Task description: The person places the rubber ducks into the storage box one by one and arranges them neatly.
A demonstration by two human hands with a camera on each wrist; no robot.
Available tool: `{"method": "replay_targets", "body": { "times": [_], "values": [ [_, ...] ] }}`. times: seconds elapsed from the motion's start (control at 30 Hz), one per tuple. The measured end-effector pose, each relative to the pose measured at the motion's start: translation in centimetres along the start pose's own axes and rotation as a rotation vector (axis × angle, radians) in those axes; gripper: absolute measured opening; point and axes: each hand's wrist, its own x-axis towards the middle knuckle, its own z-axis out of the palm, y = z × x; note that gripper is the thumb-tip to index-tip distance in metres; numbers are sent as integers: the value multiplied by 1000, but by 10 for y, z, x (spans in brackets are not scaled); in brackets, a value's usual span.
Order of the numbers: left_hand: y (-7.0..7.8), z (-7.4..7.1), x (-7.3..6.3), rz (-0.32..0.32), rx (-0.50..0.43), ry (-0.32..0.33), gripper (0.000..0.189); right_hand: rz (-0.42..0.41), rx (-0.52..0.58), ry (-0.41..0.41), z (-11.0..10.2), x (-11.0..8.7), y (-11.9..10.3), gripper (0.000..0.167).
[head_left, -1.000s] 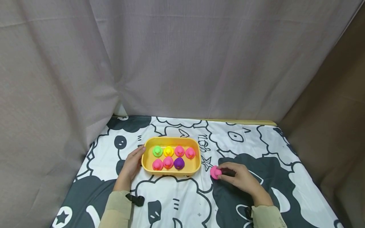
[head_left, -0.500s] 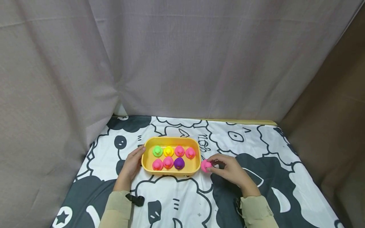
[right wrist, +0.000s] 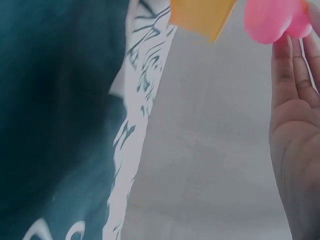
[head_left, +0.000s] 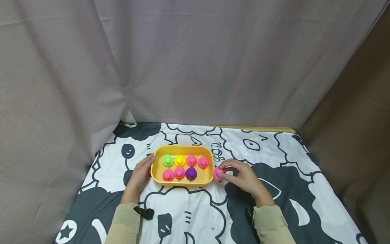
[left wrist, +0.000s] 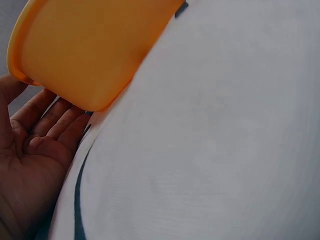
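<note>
A yellow plastic tray (head_left: 202, 177) stands mid-table in the head view. Two rows of small rubber ducks fill much of it: a green duck (head_left: 168, 160), a yellow duck (head_left: 179, 160), a purple duck (head_left: 191, 173) and several pink ones. My left hand (head_left: 142, 172) holds the tray's left end, its thumb side at the rim; in the left wrist view the other fingertips reach the outer wall (left wrist: 85, 92). Just outside the tray's right end, my right hand (head_left: 240, 174) pinches another pink duck (head_left: 218, 174) between thumb and fingers. That duck (right wrist: 270, 20) shows partly in the right wrist view.
A white cloth (head_left: 195, 210) with black cartoon animal drawings covers the table. Grey-beige curtains (head_left: 213, 67) hang behind it and on both sides. Black straps (head_left: 144, 212) sit at the sleeve cuffs.
My right hand has carried the pink duck left and slightly away from me, from over the dark patch to beside the tray's right end. My left hand and the tray stay put.
</note>
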Motion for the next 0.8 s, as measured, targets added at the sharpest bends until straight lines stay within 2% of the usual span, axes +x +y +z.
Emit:
{"method": "replay_targets", "body": {
  "times": [0.13, 0.37, 0.53, 0.8],
  "values": [
    [1, -1, 0, 9, -8, -7, 55, -49, 13, -13, 7, 14, 10, 28],
    [0, -1, 0, 4, 4, -18, 59, -48, 22, -115, 26, 36, 23, 24],
    [-1, 0, -1, 0, 5, -17, 58, -14, -26, -180, 33, 44, 33, 23],
    [1, -1, -1, -7, 4, -6, 55, -17, -143, -237, 37, 52, 34, 24]
  ]
}}
